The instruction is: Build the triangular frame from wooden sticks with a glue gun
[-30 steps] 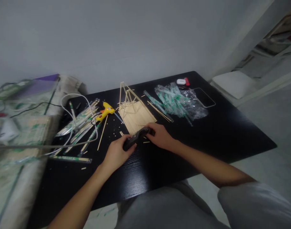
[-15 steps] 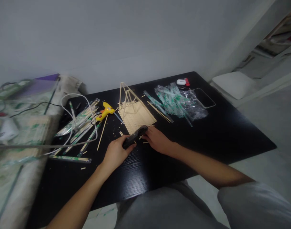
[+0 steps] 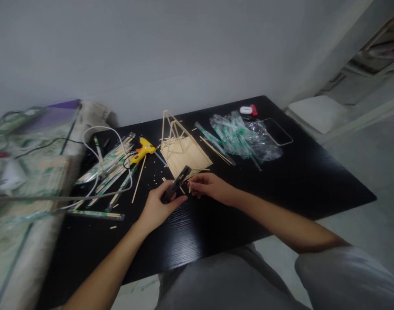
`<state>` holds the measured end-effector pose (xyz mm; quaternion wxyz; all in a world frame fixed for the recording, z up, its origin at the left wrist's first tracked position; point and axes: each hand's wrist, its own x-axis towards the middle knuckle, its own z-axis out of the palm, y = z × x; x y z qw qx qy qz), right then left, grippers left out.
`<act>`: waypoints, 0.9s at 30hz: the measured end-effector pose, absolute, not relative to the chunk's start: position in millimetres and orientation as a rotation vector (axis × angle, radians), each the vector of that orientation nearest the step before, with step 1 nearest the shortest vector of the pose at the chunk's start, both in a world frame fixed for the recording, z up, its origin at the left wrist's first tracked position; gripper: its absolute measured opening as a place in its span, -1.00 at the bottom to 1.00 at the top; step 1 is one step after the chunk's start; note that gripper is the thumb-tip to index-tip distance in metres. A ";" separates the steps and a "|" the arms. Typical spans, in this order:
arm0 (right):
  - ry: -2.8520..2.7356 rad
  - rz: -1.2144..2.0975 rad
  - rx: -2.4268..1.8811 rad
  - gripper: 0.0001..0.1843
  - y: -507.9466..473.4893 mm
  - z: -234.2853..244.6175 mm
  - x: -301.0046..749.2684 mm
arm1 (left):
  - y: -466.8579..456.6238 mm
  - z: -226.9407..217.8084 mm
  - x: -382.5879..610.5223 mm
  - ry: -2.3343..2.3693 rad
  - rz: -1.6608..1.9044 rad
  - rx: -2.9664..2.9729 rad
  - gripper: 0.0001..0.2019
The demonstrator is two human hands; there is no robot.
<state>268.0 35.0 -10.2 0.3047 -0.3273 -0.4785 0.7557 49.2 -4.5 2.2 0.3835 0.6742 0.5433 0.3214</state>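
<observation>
My left hand (image 3: 156,209) is wrapped round a black hand tool (image 3: 178,183) whose far end tilts up and to the right; its exact kind is unclear. Just right of the tool, my right hand (image 3: 212,187) pinches a short piece of wooden stick (image 3: 189,188) between the fingertips. Both hands are at the near edge of a model (image 3: 197,155) built of wooden sticks, with a flat base and a pointed frame rising at its back left. A few loose sticks lie by the near edge of the base, partly covered by the hands.
To the left lie a yellow glue gun (image 3: 145,148), wrapped chopsticks (image 3: 96,215) and a looping white cable (image 3: 131,172). Plastic wrappers (image 3: 234,135), a phone (image 3: 277,131) and a white case (image 3: 246,110) are at the right on the black table (image 3: 300,185).
The black tool has swung from lying across both hands to pointing upward in my left hand. My right hand has come off it and moved slightly down, with a short stick piece showing.
</observation>
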 end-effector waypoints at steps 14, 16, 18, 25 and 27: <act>-1.253 2.170 -0.841 -0.59 27.1 -8.9 264.7 | -9.1 7.4 51.6 1.217 0.788 1.778 -0.68; -1.247 2.183 -0.822 -0.59 26.6 -10.4 264.7 | -9.4 7.1 51.1 1.222 0.795 1.779 -0.69; -1.232 2.200 -0.798 -0.58 26.3 -12.1 264.5 | -9.5 6.7 50.7 1.220 0.794 1.779 -0.69; -1.165 2.157 -0.751 -0.58 28.9 -9.6 264.7 | -6.2 7.4 50.0 1.260 0.849 1.756 -0.65; -1.174 2.126 -0.771 -0.59 29.9 -8.5 264.9 | -5.4 7.8 49.0 1.287 0.866 1.750 -0.64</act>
